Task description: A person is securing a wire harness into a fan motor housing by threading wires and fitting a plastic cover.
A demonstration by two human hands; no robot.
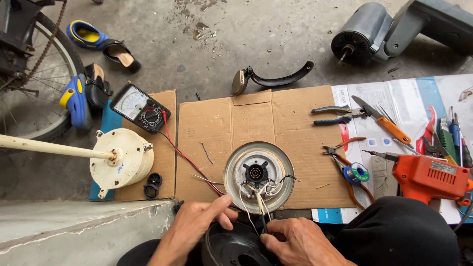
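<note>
I get even, soft daylight, no hard sun. Shadows are faint and short under the cream round fan motor housing (120, 158) and the grey cylindrical motor (362, 34). Mild sheen on the shiny round metal base plate (236, 162); no blown glare. Focus is sharp centre to edge, w/ slight wide-angle bending near the corners.

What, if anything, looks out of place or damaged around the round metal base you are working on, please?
The round metal base lies opened up, its white wires hanging loose towards both hands. The left hand pinches one wire; the right hand holds a black probe. Footwear lies scattered beside the bicycle wheel.
</note>
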